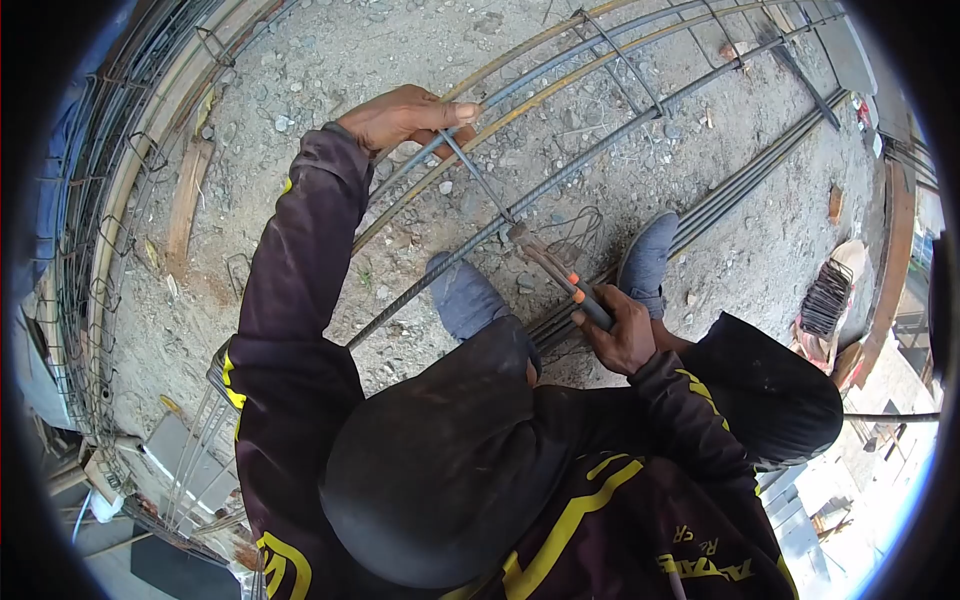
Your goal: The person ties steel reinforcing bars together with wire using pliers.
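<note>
My left hand (415, 120) is closed around the upper bars of a rebar cage, its thumb over them where a stirrup (475, 175) crosses. My right hand (622, 332) grips the dark, orange-banded handles of pincers (560, 275). The pincers' jaws meet the lower ribbed rebar (430, 278) at the stirrup's end; whether they bite on a tie wire there is too small to tell. Beside the jaws, a tangle of thin wire (580, 235) lies on the ground. The cage runs diagonally from lower left to upper right, above my shoes.
Several loose rebars (745, 185) lie on the gravel beyond my right shoe (648, 252). More tied rebar cages (120, 190) curve along the left side. A wooden board (188, 205) rests near them. Stacked stirrups (826, 298) sit at the right, beside a wooden plank (890, 270).
</note>
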`<state>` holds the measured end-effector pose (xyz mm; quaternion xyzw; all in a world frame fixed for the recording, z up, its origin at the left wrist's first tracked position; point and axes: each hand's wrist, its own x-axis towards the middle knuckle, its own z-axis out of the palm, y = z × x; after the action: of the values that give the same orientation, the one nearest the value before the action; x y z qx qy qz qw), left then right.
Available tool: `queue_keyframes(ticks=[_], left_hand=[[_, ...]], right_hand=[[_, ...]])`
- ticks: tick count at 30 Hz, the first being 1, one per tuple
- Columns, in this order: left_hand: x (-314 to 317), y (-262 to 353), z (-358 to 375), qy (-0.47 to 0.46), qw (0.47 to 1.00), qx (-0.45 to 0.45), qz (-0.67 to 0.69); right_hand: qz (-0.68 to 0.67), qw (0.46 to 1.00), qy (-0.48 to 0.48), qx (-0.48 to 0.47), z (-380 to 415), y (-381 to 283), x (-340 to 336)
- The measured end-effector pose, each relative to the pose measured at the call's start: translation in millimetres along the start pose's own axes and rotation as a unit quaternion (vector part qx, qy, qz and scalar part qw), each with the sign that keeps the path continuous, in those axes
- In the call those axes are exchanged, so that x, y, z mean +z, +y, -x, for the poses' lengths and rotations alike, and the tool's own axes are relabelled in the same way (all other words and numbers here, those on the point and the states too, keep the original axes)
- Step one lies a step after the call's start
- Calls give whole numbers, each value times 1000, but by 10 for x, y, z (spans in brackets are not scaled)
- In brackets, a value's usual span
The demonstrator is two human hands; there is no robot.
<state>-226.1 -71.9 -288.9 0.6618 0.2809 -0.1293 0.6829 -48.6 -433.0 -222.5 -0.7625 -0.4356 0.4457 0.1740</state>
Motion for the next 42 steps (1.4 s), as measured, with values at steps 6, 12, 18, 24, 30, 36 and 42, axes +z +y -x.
queue_keyframes(ticks=[6,12,18,24,30,36,42], left_hand=[[48,107,66,30,999,4,-31],[72,-13,8,33,999,-8,-8],[53,-31,12,81,996,26,-41],[89,-66,12,82,996,36,-20],[127,-87,0,74,996,34,-22],[144,-37,34,85,995,42,-26],[156,-81,27,91,994,44,-35]], right_hand=[[-84,987,-113,81,112,-202,-101],[-599,651,-384,263,211,-360,-275],[-46,995,-85,-23,59,-495,-539],[299,940,69,-152,102,-606,-710],[-156,934,-245,205,36,-522,-720],[-287,854,-331,282,-64,-482,-649],[-373,786,-334,364,15,-705,-648]])
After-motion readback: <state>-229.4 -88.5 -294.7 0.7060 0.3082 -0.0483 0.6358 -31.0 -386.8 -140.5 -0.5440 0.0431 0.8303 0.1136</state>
